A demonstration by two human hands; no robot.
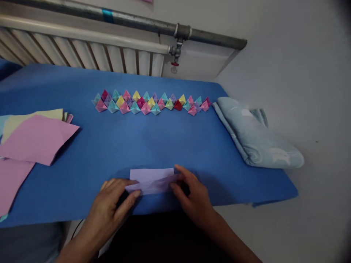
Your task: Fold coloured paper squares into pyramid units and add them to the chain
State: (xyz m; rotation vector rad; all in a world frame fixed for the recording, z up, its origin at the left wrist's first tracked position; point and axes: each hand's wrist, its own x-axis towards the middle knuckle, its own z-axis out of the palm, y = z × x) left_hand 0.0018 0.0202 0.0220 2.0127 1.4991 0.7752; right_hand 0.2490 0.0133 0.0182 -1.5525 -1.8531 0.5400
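A light purple sheet of paper (153,176), partly folded, lies near the front edge of the blue-covered table (117,142). At its left end my left hand (113,201) pinches the folded layer between thumb and fingers. My right hand (193,193) holds the right end, its thumb below the flap and its index finger at the upper corner. Toward the back of the table, small folded paper pieces (146,108) in pink, blue, yellow, purple and red stand in rows.
Pink sheets (41,137) with yellow and blue ones are stacked at the left. A folded light blue blanket (257,138) lies at the right edge. Behind the table are a white radiator (87,54), a metal pipe (142,22) and a valve with a red handle (174,64).
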